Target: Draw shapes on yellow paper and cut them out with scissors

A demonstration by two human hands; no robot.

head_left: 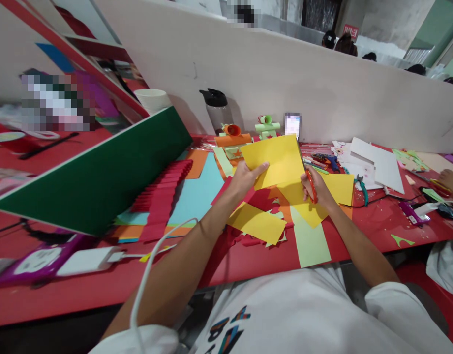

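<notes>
My left hand (249,176) grips the left edge of a yellow sheet of paper (278,160), its thumb lying on top. At the sheet's right edge, my right hand (317,186) is closed around a pair of scissors with red handles (312,187); the blades are mostly hidden. Below the hands lies a smaller yellow piece (258,223) on red and pale green scraps. Another yellow sheet (339,189) lies under my right forearm. A pale green strip (310,238) reaches toward the table's front edge.
A green board (97,172) leans at the left beside a red fringed paper strip (163,191). Behind stand a bottle (217,110), orange and green paper rolls (231,137) and a phone (293,124). Pliers (361,189) and a power strip (414,214) lie right, near another person's hand (451,184).
</notes>
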